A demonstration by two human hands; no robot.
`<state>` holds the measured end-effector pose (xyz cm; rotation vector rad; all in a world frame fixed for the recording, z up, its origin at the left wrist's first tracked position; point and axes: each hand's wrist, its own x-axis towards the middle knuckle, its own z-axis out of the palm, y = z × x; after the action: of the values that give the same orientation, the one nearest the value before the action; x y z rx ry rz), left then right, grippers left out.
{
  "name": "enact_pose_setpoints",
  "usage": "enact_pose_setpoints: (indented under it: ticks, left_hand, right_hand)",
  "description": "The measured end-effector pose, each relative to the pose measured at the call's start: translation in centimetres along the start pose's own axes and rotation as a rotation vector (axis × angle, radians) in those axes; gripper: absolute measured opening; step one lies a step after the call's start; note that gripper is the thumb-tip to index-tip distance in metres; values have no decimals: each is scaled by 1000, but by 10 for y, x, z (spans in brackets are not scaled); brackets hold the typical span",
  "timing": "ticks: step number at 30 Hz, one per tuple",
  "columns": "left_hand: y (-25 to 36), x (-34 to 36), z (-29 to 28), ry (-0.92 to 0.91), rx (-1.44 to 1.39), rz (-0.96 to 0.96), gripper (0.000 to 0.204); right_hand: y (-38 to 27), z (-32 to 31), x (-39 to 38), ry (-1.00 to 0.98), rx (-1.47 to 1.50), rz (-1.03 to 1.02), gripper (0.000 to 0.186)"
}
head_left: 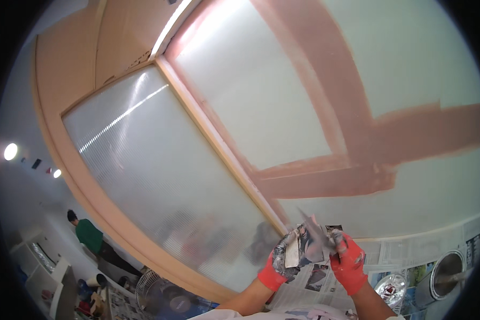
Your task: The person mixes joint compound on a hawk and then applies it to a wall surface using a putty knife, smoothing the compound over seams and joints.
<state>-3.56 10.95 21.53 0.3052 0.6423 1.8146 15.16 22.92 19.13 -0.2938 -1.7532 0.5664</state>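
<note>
My left hand (pixel 283 260), in a red glove with grey-smeared fingers, is closed around a pale, flat, rectangular piece (pixel 292 252). Close beside it, my right hand (pixel 348 265), in a matching red glove, is closed around a putty knife (pixel 315 228). Its grey blade points up and to the left and is slightly blurred. Both hands are in front of me at the foot of a pale wall (pixel 304 128). Broad reddish-brown bands (pixel 325 181) cross that wall. Whether the blade touches the flat piece is hard to make out.
A wood-framed, ribbed translucent panel (pixel 154 176) stands at the left. Newspaper (pixel 405 248) covers the floor along the wall. At the lower right are an open metal can (pixel 429 290) and a shiny bowl (pixel 384 282). Another person (pixel 90 234) in green stands far left, near a fan (pixel 168 298).
</note>
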Motion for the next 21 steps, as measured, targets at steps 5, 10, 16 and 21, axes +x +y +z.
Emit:
enact_pose_setpoints:
  ticks: [5, 10, 16, 21]
  left_hand:
    - [22, -34, 27, -212, 130, 130, 42]
    - [31, -46, -18, -102, 453, 337, 47]
    - [32, -38, -39, -215, 258, 307, 88]
    - [26, -22, -59, -245, 249, 315, 83]
  right_hand:
    - [-52, -24, 15, -418, -162, -27, 61]
    - [-78, -28, 16, -568, -359, -97, 66]
    - [-91, -21, 9, -691, -514, -66, 54]
    - [-95, -23, 2, -720, -568, -26, 58]
